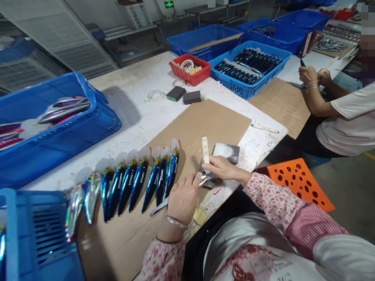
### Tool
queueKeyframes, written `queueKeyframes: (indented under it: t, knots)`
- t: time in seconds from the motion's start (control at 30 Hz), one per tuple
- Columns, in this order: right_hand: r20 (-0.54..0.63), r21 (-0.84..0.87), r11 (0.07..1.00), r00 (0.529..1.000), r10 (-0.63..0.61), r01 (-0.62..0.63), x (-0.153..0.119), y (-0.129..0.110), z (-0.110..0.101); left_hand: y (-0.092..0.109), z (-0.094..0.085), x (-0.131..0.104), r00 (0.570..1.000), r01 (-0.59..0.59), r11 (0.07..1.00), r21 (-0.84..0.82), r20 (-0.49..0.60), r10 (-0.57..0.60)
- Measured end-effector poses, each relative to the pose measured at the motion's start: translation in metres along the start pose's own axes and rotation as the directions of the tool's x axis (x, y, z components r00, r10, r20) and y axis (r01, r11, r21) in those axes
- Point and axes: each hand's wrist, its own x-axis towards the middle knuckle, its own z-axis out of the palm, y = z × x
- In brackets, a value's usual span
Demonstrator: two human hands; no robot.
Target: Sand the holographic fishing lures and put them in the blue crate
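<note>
Two blue plastic containers at far left: a smooth-walled bin point(58, 144) with loose pink and silver pieces inside, and a slotted crate point(35, 192) at the near corner.

Row of lures point(138, 185): set close together, so a sweep of the left forearm could knock them into one another and scuff the gloss. Fish-shaped, tapered, foil-bright, mostly blue, with rounded translucent lips.

Lure point(159, 205), single: between both hands, low over the near edge of the cardboard point(205, 121). Slick skin; a loose hold could let it roll and take a scratch. Slim, silvery, pointed at its left end.

Left hand point(183, 197): fingers wrapped closed round the lure. Thumb lies close to the tool's lower end; a slip there could catch it, if that end is sharp, which cannot be told.

Right hand point(219, 168): fingers closed on a tool point(205, 148), flat pale handle, wooden by its look. Too much force could gouge the finish.

Block point(231, 152): grey, rectangular, pale-smeared, just beyond the right hand; a nudge could shift it.

Stick point(265, 128): slim, pale, near the edge of the white, scuffed surface point(125, 105); a stray sleeve could brush it off.
</note>
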Motion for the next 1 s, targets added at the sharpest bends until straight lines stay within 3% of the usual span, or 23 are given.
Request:
queueKeyframes:
  t: [0.4,0.77,0.9,1.0]
  knots:
    - [-0.024,-0.085,0.995,0.998,0.051,-0.053,0.003,-0.007,0.002,-0.002,0.0,0.002,0.999,-0.005,1.0,-0.016,0.037,0.006]
    - [-0.1,-0.192,0.981,0.995,-0.009,-0.01,0.003,-0.006,0.009,-0.003,0.001,0.002,1.0,-0.005,1.0,-0.031,0.02,0.006]
    - [-0.153,-0.116,0.992,0.988,0.022,-0.041,0.003,-0.002,0.011,-0.003,0.002,0.002,1.0,-0.01,1.0,-0.028,0.0,0.01]
    - [-0.114,-0.008,0.999,0.993,0.034,-0.035,0.003,-0.001,0.008,-0.003,0.0,0.001,1.0,-0.021,1.0,-0.013,0.004,0.021]
